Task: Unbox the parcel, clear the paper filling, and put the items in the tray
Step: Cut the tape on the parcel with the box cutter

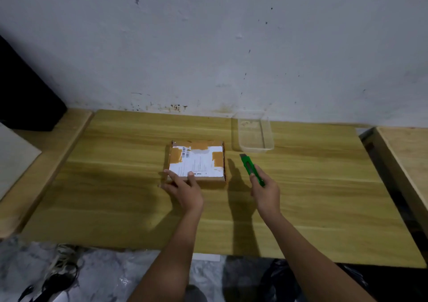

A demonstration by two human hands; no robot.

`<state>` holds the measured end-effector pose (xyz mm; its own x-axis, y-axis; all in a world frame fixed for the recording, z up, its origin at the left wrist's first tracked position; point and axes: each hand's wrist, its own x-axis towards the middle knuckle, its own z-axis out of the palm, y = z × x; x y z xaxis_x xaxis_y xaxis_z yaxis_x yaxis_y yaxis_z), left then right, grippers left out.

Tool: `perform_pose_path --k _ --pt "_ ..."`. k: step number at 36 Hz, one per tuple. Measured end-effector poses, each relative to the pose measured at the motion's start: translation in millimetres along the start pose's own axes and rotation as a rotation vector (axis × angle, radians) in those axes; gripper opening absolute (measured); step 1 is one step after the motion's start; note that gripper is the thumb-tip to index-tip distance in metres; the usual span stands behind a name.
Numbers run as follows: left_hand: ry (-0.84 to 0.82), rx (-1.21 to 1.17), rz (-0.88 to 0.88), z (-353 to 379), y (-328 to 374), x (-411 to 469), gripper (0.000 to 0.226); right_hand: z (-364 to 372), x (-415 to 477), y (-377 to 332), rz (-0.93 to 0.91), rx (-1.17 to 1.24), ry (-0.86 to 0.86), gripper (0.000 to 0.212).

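Two hands, taped parcel (198,161), label unreadable

Brown cardboard parcel (198,161), white label with black barcode, tan tape strips. Bright green cutter (251,169), grey tip. Clear tray (254,134). Yellow-brown woodgrain table (301,197). Grey-white wall (208,47), dark specks. Black block (25,93) upper left of frame.

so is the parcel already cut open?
No, the parcel lies flat and taped shut under the left hand, while the right hand holds the green cutter beside it.
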<state>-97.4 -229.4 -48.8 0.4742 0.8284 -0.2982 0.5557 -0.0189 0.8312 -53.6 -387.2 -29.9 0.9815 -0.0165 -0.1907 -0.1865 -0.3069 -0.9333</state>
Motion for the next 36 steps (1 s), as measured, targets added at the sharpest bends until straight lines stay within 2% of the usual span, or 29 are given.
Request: perform_pose_path --k 4,6,10,14,18,27,31,36 --pt "0.01 0.07 0.13 -16 -6 42 0.056 11 13 4 0.018 0.017 -0.088 0.044" --pt "0.031 0.028 0.157 -19 -3 65 0.05 17 19 4 0.052 0.002 -0.126 0.046" --pt "0.04 0.008 0.12 -19 12 99 0.046 34 28 0 0.086 0.039 -0.194 0.048" --pt "0.09 -0.017 0.0 -6 28 115 0.049 52 37 -4 0.082 0.061 -0.238 0.048" --pt "0.081 -0.016 0.056 0 28 119 0.054 72 50 3 0.027 -0.038 -0.219 0.048" --pt "-0.186 0.163 0.257 -18 38 164 0.053 111 78 -6 -0.084 -0.214 -0.184 0.05" --pt "-0.286 0.144 0.258 -21 42 180 0.052 130 97 -15 -0.093 -0.3 -0.163 0.052" --pt "-0.32 0.076 0.293 -22 47 182 0.052 153 119 -26 -0.07 -0.428 -0.077 0.052"
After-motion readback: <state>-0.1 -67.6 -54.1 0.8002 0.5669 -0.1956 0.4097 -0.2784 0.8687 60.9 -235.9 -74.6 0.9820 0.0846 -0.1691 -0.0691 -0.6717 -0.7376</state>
